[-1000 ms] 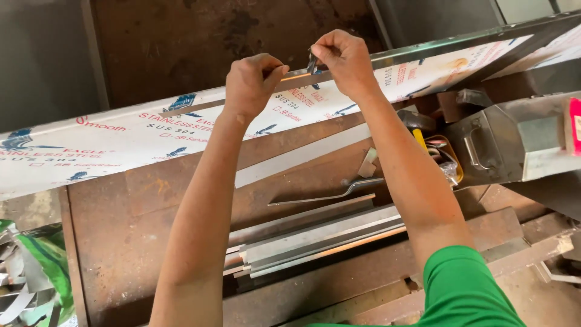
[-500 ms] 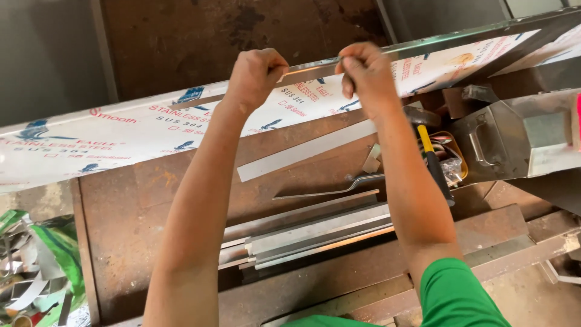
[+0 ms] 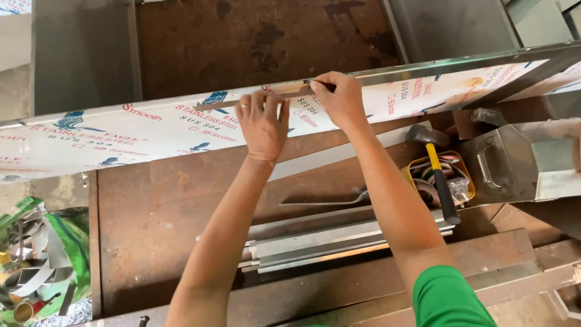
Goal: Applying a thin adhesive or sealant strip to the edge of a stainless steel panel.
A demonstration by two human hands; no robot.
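A long stainless-steel sheet covered in white protective film with red and blue print (image 3: 151, 130) is seen lying slantwise across the view, above a rusty brown steel table (image 3: 157, 212). Along the sheet's far edge a slim, straight wooden strip (image 3: 266, 95), like a rule, is laid. The strip is pressed down by the left hand (image 3: 263, 124), whose fingers are spread flat and loose over it and over the film; nothing is enclosed by this grip. The right hand (image 3: 342, 100) is clenched at the strip's right end, and a small dark tip, perhaps a marker or scriber, is seen to poke out of the fist; what exactly is grasped cannot be told.

The step in hand is judged to be the marking or measuring of the sheet along its far edge. For the next move it is judged that the strip would need to be kept from slipping under the left palm while the tip in the right hand is drawn or set against it.

Nearer on the table, a bundle of long folded steel profiles (image 3: 345, 239) is laid, with a thin metal tool (image 3: 327, 201) just beyond it. To the right, a hammer with a yellow and black handle (image 3: 439, 178) is rested across a yellow tin of tape rolls (image 3: 463, 160), beside a shiny steel box with a handle (image 3: 520, 160). Green and silver offcuts (image 3: 42, 266) are heaped at the lower left.
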